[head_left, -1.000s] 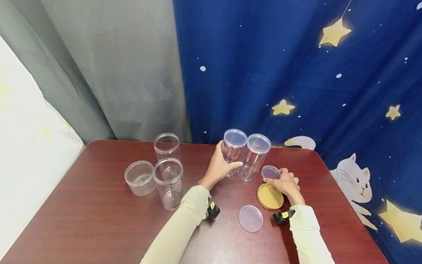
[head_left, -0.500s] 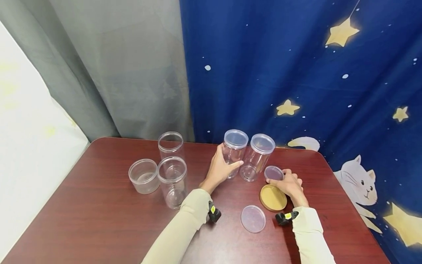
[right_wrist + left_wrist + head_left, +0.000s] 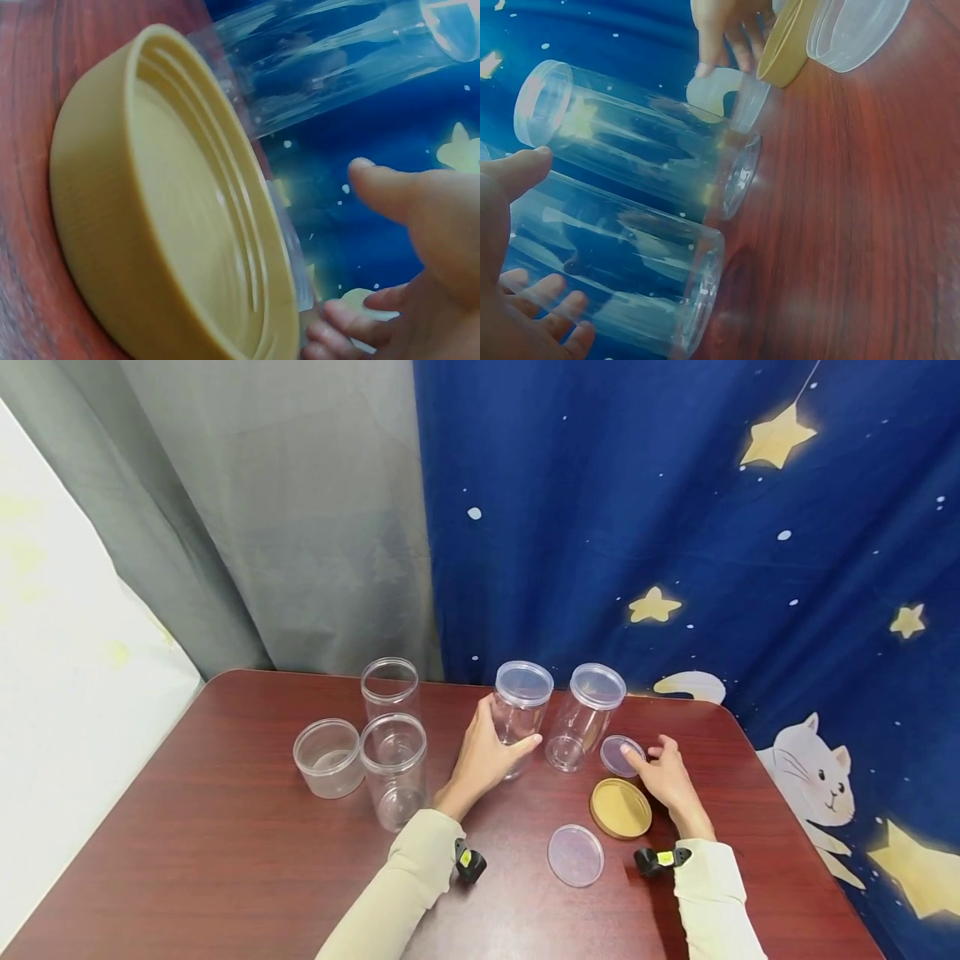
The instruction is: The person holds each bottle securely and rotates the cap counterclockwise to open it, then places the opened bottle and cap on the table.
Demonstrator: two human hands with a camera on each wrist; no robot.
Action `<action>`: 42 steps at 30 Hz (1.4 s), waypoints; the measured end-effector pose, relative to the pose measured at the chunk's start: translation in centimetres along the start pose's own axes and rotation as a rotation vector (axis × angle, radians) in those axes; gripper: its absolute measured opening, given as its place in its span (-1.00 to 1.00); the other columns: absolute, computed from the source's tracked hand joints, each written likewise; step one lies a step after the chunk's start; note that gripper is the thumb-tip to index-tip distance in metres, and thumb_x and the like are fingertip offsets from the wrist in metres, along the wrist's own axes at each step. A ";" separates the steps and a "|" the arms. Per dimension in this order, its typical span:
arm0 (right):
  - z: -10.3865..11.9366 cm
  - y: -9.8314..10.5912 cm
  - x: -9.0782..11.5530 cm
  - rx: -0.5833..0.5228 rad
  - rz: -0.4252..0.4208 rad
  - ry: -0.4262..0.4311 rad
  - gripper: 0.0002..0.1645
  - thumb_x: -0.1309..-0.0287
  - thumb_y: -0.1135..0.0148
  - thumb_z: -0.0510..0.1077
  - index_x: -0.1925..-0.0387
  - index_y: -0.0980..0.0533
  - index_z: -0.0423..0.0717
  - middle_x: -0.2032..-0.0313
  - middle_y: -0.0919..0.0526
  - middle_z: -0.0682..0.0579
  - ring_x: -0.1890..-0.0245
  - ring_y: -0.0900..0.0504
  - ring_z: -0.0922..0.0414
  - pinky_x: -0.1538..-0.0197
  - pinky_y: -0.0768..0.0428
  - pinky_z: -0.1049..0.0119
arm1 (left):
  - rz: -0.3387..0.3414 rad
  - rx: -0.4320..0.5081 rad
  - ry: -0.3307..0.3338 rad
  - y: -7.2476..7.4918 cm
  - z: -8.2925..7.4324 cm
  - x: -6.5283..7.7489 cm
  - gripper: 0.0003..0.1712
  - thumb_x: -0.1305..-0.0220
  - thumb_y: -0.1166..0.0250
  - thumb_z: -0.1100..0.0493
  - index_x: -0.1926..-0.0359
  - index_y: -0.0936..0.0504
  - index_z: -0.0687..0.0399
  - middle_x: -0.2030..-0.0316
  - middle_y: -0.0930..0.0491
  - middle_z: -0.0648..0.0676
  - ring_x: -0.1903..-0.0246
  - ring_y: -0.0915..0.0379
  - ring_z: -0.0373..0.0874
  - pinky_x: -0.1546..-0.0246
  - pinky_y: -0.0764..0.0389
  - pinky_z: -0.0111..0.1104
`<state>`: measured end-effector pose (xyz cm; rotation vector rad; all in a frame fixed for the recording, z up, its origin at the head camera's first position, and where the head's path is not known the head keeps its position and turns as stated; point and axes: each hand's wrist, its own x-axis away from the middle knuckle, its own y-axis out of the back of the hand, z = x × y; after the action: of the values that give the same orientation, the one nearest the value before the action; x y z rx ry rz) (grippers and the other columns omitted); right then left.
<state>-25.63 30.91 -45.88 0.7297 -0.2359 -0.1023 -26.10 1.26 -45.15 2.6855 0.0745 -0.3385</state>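
In the head view my left hand (image 3: 483, 753) grips a tall clear plastic jar (image 3: 519, 718) with a translucent lid on top. Its thumb lies across the near side and its fingers reach round the far side; in the left wrist view the fingers (image 3: 551, 304) show at the jar's lower side. A second lidded jar (image 3: 577, 731) stands just to the right. My right hand (image 3: 667, 781) hovers by a small clear lid (image 3: 617, 755), thumb apart from the fingers and nothing held. A gold lid (image 3: 621, 808) lies hollow side up below that hand, its threads visible in the right wrist view.
Another clear lid (image 3: 576, 856) lies flat nearer the front. On the left stand two tall lidless jars, a front one (image 3: 393, 785) and a rear one (image 3: 390, 681), beside a short wide jar (image 3: 327, 760). A curtain (image 3: 525, 527) hangs behind the table's back edge.
The left hand has drawn its jar left and slightly nearer, widening the gap to the second jar. The right hand has come off the small lid, its thumb and fingers spreading.
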 end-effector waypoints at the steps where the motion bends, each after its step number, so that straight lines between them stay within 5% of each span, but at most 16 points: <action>1: 0.1 0.0 0.1 -0.043 -0.026 0.012 0.13 -0.35 -0.10 0.24 -0.49 0.22 -0.39 -0.33 -0.20 -0.45 -0.36 -0.20 -0.33 -0.41 -0.18 -0.18 | 0.003 -0.005 0.001 0.2 0.0 0.2 0.02 -0.01 -0.52 -0.13 -0.38 -0.19 0.08 -0.24 -0.46 0.19 -0.22 -0.43 0.08 -0.24 -0.44 -0.01; 5: 1.0 -0.1 0.6 -0.181 -0.220 0.093 -0.06 -0.37 -0.13 0.16 -0.48 0.01 -0.27 -0.32 -0.31 -0.33 -0.32 -0.32 -0.19 -0.35 -0.29 -0.03 | 0.019 -0.015 0.003 1.0 -0.1 0.9 0.03 0.00 -0.52 -0.14 -0.38 -0.20 0.09 -0.25 -0.45 0.17 -0.23 -0.42 0.07 -0.25 -0.42 -0.01; 8: 2.2 -0.3 1.1 -0.265 -0.398 0.185 -0.27 -0.36 -0.16 0.07 -0.38 -0.23 -0.21 -0.23 -0.47 -0.19 -0.19 -0.45 0.01 -0.19 -0.40 0.27 | 0.029 -0.010 -0.006 1.5 -0.2 1.5 0.02 0.00 -0.52 -0.14 -0.37 -0.21 0.09 -0.24 -0.45 0.16 -0.21 -0.43 0.06 -0.23 -0.44 -0.01; 12: 4.2 -0.4 2.3 -0.384 -0.583 0.390 -0.52 -0.33 -0.21 -0.13 -0.19 -0.43 -0.29 -0.01 -0.60 0.04 0.04 -0.54 0.28 0.11 -0.43 0.57 | 0.043 0.002 -0.020 2.1 -0.4 2.4 0.01 0.01 -0.54 -0.12 -0.36 -0.22 0.07 -0.17 -0.48 0.12 -0.15 -0.47 0.02 -0.18 -0.48 -0.04; 17: 6.7 -0.7 4.0 -0.486 -0.708 0.693 -0.64 -0.21 -0.19 -0.43 -0.04 -0.45 -0.53 0.11 -0.61 0.13 0.14 -0.58 0.28 0.12 -0.47 0.53 | 0.062 0.004 -0.057 2.5 -0.6 3.4 -0.04 0.02 -0.55 -0.09 -0.32 -0.26 0.06 0.04 -0.53 0.04 0.01 -0.53 -0.08 -0.09 -0.51 -0.13; 22: 8.8 -2.1 5.7 -0.518 -0.613 0.868 -0.54 -0.11 -0.17 -0.52 -0.08 -0.39 -0.56 0.07 -0.61 -0.25 0.04 -0.58 0.12 0.03 -0.48 0.39 | 0.058 0.005 -0.082 2.7 -0.9 4.3 -0.06 0.02 -0.56 -0.07 -0.30 -0.28 0.09 0.08 -0.53 0.01 0.01 -0.52 -0.10 -0.11 -0.50 -0.13; 26: 9.9 -3.4 6.7 -0.431 -0.463 0.918 -0.42 -0.08 -0.22 -0.43 -0.19 -0.42 -0.38 -0.05 -0.58 -0.29 -0.03 -0.54 0.18 -0.02 -0.46 0.39 | 0.063 -0.022 -0.072 2.7 -1.3 5.1 0.01 0.03 -0.56 -0.09 -0.37 -0.25 0.09 -0.10 -0.52 0.08 -0.12 -0.49 -0.04 -0.19 -0.47 -0.08; 34: 11.1 -5.4 8.3 -0.169 -0.226 0.842 -0.06 -0.01 -0.50 -0.11 -0.40 -0.26 -0.09 -0.26 -0.46 -0.06 -0.20 -0.47 0.09 -0.16 -0.51 0.26 | 0.072 -0.062 -0.111 2.1 -1.2 5.8 0.03 0.03 -0.56 -0.10 -0.38 -0.24 0.10 -0.18 -0.49 0.14 -0.14 -0.49 0.03 -0.16 -0.50 -0.04; 42: 11.7 -7.0 9.4 -0.153 -0.234 0.731 0.06 0.13 -0.59 -0.04 -0.40 -0.25 -0.03 -0.28 -0.48 -0.03 -0.12 -0.54 -0.01 -0.14 -0.48 0.02 | 0.090 -0.091 -0.161 1.6 -1.1 6.2 -0.01 0.04 -0.55 -0.06 -0.35 -0.28 0.14 -0.14 -0.51 0.11 -0.08 -0.50 0.02 -0.09 -0.53 -0.05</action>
<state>-19.55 16.55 -40.47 0.5975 0.5504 -0.0689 -19.70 0.27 -45.08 2.5523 -0.0767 -0.5094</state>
